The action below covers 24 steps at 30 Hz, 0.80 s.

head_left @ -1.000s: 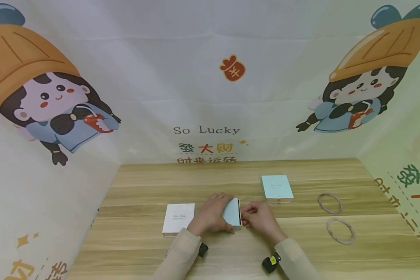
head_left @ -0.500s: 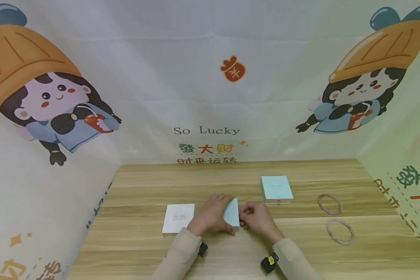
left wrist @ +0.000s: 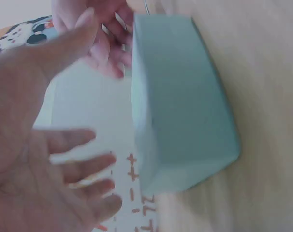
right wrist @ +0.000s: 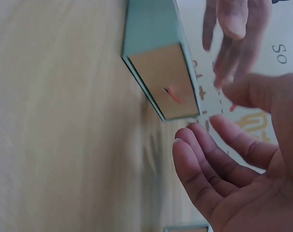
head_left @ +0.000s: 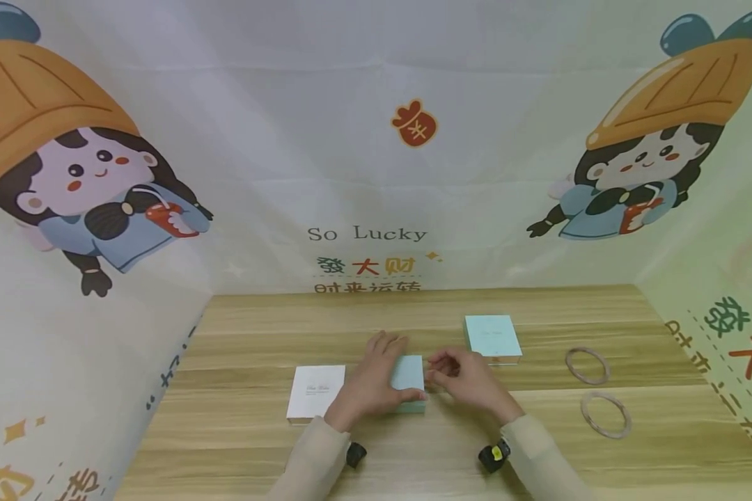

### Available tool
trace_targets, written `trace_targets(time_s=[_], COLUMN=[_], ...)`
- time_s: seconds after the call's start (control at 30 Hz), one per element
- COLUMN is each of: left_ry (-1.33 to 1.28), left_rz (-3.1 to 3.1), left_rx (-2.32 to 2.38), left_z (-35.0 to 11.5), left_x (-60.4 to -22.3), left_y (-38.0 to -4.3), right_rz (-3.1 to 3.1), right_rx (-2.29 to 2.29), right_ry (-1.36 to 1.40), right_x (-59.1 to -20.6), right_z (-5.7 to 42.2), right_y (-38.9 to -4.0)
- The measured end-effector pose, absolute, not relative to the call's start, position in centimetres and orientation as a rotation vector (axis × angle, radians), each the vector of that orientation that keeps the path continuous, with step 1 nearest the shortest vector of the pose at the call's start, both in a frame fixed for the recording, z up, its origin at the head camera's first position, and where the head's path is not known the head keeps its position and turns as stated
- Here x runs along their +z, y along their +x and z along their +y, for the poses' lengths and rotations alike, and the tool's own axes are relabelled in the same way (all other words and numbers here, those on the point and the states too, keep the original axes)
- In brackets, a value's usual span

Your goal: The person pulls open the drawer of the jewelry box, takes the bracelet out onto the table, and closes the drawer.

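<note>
A light blue drawer box (head_left: 409, 376) stands on the table between the hands. Its tan drawer end (right wrist: 161, 72) sits flush in the sleeve and carries a small red ribbon tab (right wrist: 174, 94). Over the box's left part, my left hand (head_left: 371, 379) is spread with nothing in it; the left wrist view shows a gap between its fingers and the box. My right hand (head_left: 462, 376) is beside the drawer end, fingers loosely bent and holding nothing. In the right wrist view its fingertips (right wrist: 183, 137) are just off the box's corner.
A white box (head_left: 316, 393) with small print lies left of the left hand. Another light blue box (head_left: 492, 335) sits behind the right hand. Two pale bangles, one farther back (head_left: 608, 372) and one nearer (head_left: 629, 422), lie at the right. A printed cloth wall (head_left: 376, 153) borders the table.
The drawer, sticking out slightly on the right a second ago, has slid in flush under the right hand's push. Both hands have since loosened and come off the box.
</note>
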<state>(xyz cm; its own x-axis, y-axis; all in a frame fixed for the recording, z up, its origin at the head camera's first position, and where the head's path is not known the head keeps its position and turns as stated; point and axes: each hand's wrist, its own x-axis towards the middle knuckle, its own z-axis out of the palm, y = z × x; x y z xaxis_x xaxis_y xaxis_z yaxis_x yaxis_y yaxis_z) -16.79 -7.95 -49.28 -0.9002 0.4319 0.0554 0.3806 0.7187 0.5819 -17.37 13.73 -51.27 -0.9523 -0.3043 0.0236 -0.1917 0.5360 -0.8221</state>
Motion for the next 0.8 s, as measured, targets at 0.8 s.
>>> trace_targets(time_s=[0.8], left_ry=[0.048], left_rz=[3.031], left_rx=[1.232], left_z=[-7.6], left_x=[-51.9], left_y=[-10.8], right_rz=[2.416], right_rx=[-1.143], right_ry=[-0.686], right_x=[-49.9], right_z=[14.0], right_y=[-20.9])
